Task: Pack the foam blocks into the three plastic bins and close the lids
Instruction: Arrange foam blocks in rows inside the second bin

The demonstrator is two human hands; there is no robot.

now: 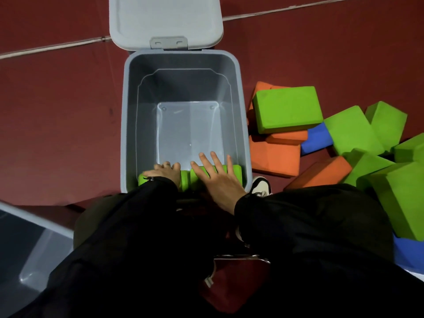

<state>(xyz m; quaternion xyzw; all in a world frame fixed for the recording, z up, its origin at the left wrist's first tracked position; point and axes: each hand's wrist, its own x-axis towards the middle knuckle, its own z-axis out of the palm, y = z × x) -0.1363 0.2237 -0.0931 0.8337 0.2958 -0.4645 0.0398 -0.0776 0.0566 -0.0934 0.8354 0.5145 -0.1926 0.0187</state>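
A grey plastic bin [128, 115] stands open in front of me, its lid [165, 17] flipped back on the floor. Two green foam blocks stand against the bin's near wall. My left hand [163, 172] grips the top of the left green block [184, 180]. My right hand [218, 177] lies flat with spread fingers on the right green block [234, 172]. The rest of the bin's bottom is bare. A pile of green [286, 109], orange [275, 154] and blue [316, 138] foam blocks lies on the floor right of the bin.
A second open grey bin [27, 244] shows at the lower left corner. My black sleeves and legs fill the lower frame, and a white shoe [261, 185] sits by the bin's near right corner. The floor is dark red with a white line [55, 45].
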